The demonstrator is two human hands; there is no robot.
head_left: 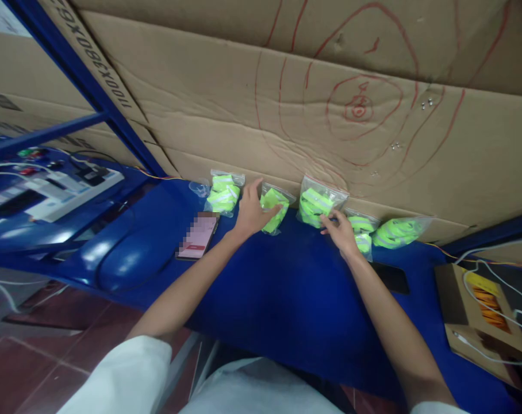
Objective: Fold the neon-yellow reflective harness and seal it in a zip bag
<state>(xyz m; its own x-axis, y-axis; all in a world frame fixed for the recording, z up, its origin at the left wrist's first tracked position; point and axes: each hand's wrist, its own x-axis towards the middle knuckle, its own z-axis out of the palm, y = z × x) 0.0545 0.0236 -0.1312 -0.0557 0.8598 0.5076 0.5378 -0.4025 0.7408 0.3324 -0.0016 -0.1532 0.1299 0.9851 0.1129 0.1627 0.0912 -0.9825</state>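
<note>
Several clear zip bags of folded neon-green reflective strapping stand in a row against the cardboard at the back of the blue table. My left hand [251, 213] is between the leftmost bag [223, 194] and the second bag [275, 208], its fingers spread and its thumb across the front of the second. My right hand [342, 233] is at the lower right corner of the middle bag [316, 204], fingers loosely bent and apart; whether they touch it I cannot tell. Partly behind this hand is a fourth bag [363, 241]. The rightmost bag [401, 231] lies tilted beside it.
A phone with a lit screen [198, 234] lies left of my left forearm, and a dark phone [390, 278] lies right of my right one. A power strip [77, 192] with plugs is at far left. An open cardboard box [453, 299] with cables stands at right.
</note>
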